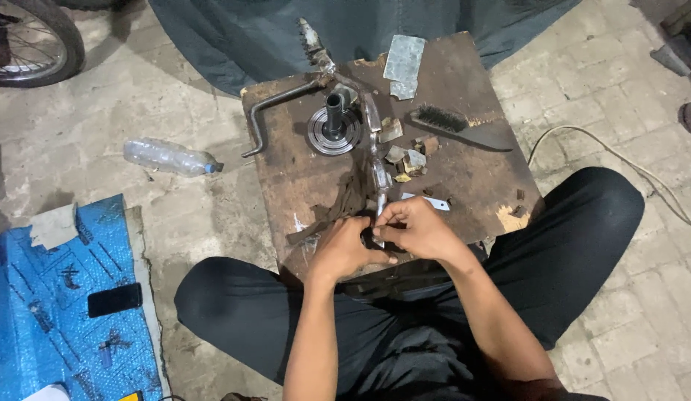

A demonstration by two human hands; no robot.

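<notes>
Hands: your two hands meet at the near edge of the wooden block; your left hand is curled with its fingers bent onto the near end of the long metal part, and your right hand pinches at the same spot from the other side.
Metal part: one, lying lengthwise down the middle of the block, its near end between your fingers (what exactly they pinch there is hidden by the fingers themselves).
Round parts: one bearing-like disc with a dark upright shaft, near the far edge.
Brush: one wire brush, to the right of the metal part.
Crank rod: one bent rod, overhanging the block's left edge.
Scraps: one pale sheet piece at the far edge, plus several small bits too small to tell apart.
Floor: one clear plastic bottle lying on its side (contents hard to make out); one dark phone on one blue sheet.
Cut off: one spoked wheel at the top left corner, only partly in view.
</notes>
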